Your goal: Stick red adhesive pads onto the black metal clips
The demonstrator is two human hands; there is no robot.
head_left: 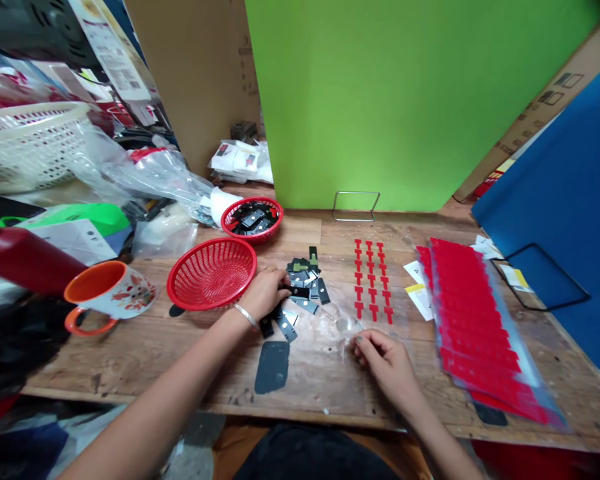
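My left hand is closed at the left of a loose pile of small flat pieces, dark and silvery. Its fingertips pinch the end of a black rectangular piece. A small olive-green piece lies at the back of the pile. To the right, my right hand is closed, thumb against fingers, on the edge of a small clear plastic bag. Beyond that hand, red T-shaped pieces are laid out in three columns on the wooden table.
An empty red basket stands left of the pile. Behind it, a smaller red basket holds dark pieces. An orange-and-white mug is at the left. Red sheets in clear plastic lie right, near a blue panel. A green panel rises behind.
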